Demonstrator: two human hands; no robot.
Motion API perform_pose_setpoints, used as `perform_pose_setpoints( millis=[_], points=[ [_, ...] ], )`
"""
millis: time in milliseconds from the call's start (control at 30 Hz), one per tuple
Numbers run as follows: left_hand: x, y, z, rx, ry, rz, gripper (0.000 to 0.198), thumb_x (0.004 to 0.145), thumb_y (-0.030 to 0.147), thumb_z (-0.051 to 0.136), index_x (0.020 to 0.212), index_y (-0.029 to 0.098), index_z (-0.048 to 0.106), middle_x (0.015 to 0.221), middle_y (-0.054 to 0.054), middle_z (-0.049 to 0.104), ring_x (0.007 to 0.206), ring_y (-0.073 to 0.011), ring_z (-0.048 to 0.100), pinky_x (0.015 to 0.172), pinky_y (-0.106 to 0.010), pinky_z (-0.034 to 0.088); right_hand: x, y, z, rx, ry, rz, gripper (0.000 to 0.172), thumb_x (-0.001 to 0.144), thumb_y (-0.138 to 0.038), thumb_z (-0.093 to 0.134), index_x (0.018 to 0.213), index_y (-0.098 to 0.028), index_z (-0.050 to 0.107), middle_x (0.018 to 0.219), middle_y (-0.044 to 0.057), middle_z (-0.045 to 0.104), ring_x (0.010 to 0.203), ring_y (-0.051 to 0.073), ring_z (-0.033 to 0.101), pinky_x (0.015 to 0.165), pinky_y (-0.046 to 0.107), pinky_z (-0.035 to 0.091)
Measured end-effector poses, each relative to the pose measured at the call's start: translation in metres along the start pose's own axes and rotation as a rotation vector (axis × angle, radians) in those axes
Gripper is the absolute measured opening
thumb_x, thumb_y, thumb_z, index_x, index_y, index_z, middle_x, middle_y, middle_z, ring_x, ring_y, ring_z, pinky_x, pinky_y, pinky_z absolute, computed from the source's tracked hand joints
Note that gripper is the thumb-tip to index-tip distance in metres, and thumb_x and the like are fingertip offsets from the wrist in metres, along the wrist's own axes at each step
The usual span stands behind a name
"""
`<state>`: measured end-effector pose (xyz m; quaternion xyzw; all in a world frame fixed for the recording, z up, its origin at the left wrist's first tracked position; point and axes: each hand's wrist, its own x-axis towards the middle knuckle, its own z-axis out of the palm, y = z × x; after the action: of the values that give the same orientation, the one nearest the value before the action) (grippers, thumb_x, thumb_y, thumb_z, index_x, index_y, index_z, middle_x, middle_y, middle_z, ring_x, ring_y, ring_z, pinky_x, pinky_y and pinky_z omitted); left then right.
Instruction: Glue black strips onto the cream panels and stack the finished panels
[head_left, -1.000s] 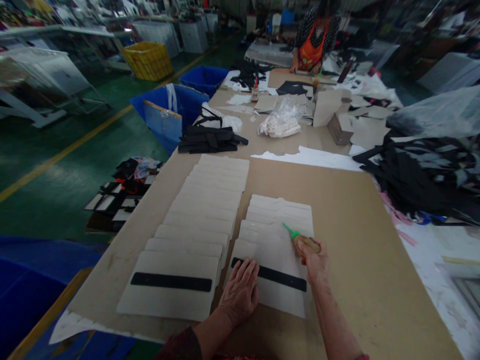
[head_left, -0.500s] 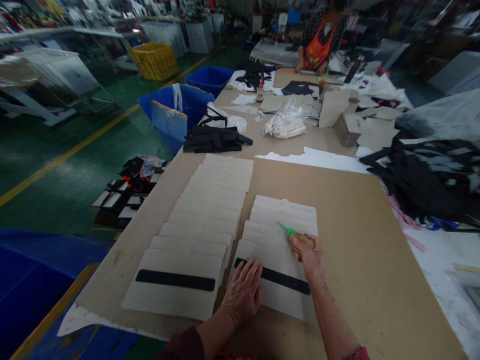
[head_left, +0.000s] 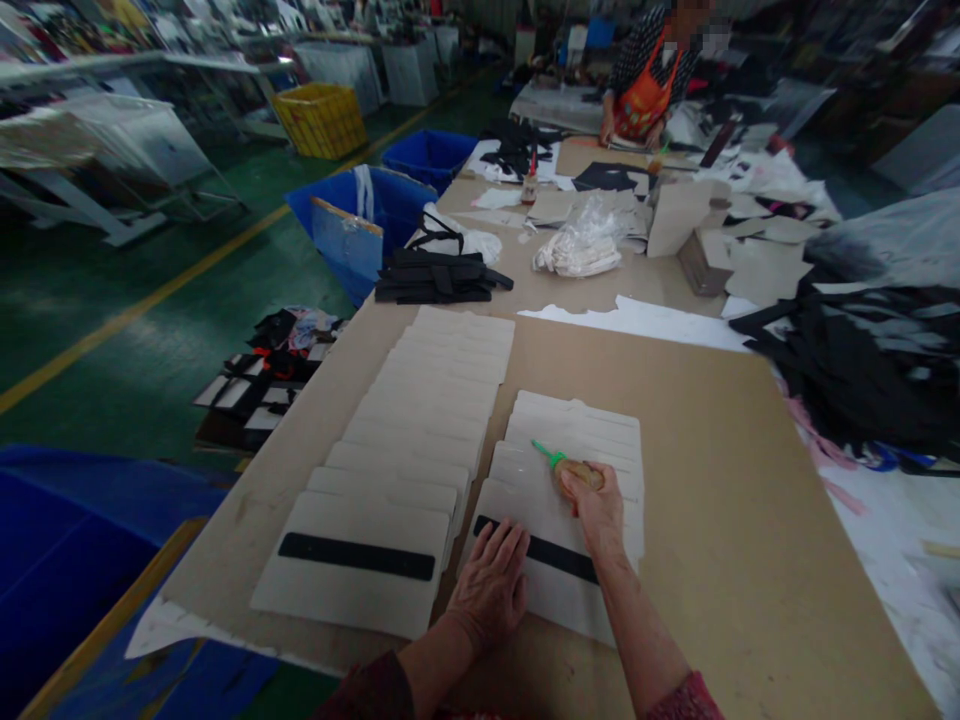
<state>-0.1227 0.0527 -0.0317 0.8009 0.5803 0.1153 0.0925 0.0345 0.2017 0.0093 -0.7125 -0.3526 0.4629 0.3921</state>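
My right hand (head_left: 598,508) is wrapped round a small squeeze bottle (head_left: 581,473) of brownish stuff with a green nozzle, its tip pointing left over the overlapping grey boards (head_left: 577,425). My left hand (head_left: 491,575) lies flat on the nearest board (head_left: 559,610) of that right-hand row, fingertips on the left part of a black strip (head_left: 566,560). To the left runs a longer row of overlapping boards (head_left: 427,400). Its nearest board carries another black strip (head_left: 356,556). Whether glue leaves the nozzle is too small to tell.
Black fabric pieces (head_left: 442,276) and a clear plastic bag (head_left: 585,240) lie farther up the table (head_left: 720,500). A black heap (head_left: 885,370) is at right. Blue bins (head_left: 337,235) stand along the left side. A person in an orange apron (head_left: 646,100) works at the far end.
My right hand has moved left with the bottle, across the right-hand row. My left hand stays on the black strip. The whole view has shifted slightly.
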Motion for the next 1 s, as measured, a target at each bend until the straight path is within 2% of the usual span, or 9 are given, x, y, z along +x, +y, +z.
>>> perform_pose_setpoints(
  millis=[333,467,567,667,767,900,1000],
  points=[
    [-0.001,0.0,0.002,0.0,0.007,0.002,0.069,0.083,0.022,0.049,0.15,0.017,0.032,0.152,-0.006,0.042,0.141,-0.0282,0.034,0.117,-0.049,0.031,-0.009,-0.008,0.028,0.054,-0.027,0.043,0.054,0.06,-0.044,0.079,0.103,-0.02,0.058,0.076,-0.001,0.064,0.055,0.013,0.053,0.04,0.021,0.039],
    [-0.001,-0.001,0.004,0.007,0.016,0.006,0.067,0.083,0.022,0.048,0.149,0.017,0.034,0.151,-0.006,0.043,0.141,-0.0286,0.035,0.116,-0.05,0.033,-0.012,-0.011,0.037,0.13,-0.051,0.082,0.055,0.057,-0.043,0.081,0.102,-0.022,0.058,0.079,-0.001,0.064,0.056,0.013,0.055,0.04,0.02,0.039],
    [-0.001,-0.002,0.006,0.013,0.03,0.013,0.067,0.083,0.021,0.048,0.148,0.016,0.035,0.15,-0.006,0.044,0.14,-0.0291,0.036,0.116,-0.05,0.033,-0.013,-0.01,0.036,0.241,-0.069,0.119,0.058,0.055,-0.045,0.082,0.102,-0.023,0.055,0.086,-0.001,0.065,0.06,0.014,0.059,0.039,0.02,0.04],
    [-0.001,-0.003,0.006,0.016,0.051,0.026,0.067,0.083,0.019,0.048,0.148,0.016,0.035,0.149,-0.007,0.045,0.14,-0.029,0.037,0.115,-0.05,0.034,-0.015,-0.009,0.019,0.355,-0.054,0.155,0.057,0.056,-0.048,0.081,0.1,-0.023,0.055,0.091,0.001,0.067,0.068,0.017,0.063,0.039,0.02,0.041],
    [-0.001,-0.005,0.007,0.018,0.071,0.043,0.066,0.084,0.02,0.047,0.148,0.016,0.035,0.148,-0.008,0.047,0.139,-0.029,0.038,0.114,-0.049,0.034,-0.016,-0.006,-0.013,0.421,-0.003,0.178,0.056,0.056,-0.048,0.082,0.098,-0.021,0.056,0.092,0.003,0.068,0.072,0.02,0.066,0.039,0.02,0.041],
    [-0.001,-0.006,0.008,0.023,0.078,0.045,0.065,0.085,0.02,0.047,0.149,0.016,0.034,0.149,-0.008,0.045,0.14,-0.0285,0.036,0.115,-0.047,0.032,-0.005,0.006,-0.064,0.443,0.163,0.181,0.058,0.053,-0.047,0.083,0.096,-0.022,0.054,0.087,0.001,0.066,0.069,0.018,0.064,0.04,0.02,0.042],
    [-0.001,-0.006,0.008,0.048,0.074,0.036,0.065,0.086,0.018,0.046,0.15,0.016,0.033,0.151,-0.007,0.043,0.142,-0.0269,0.034,0.116,-0.046,0.031,0.012,0.016,-0.094,0.418,0.294,0.168,0.061,0.049,-0.046,0.085,0.095,-0.023,0.052,0.085,-0.002,0.063,0.065,0.016,0.061,0.041,0.022,0.044]
  ],
)
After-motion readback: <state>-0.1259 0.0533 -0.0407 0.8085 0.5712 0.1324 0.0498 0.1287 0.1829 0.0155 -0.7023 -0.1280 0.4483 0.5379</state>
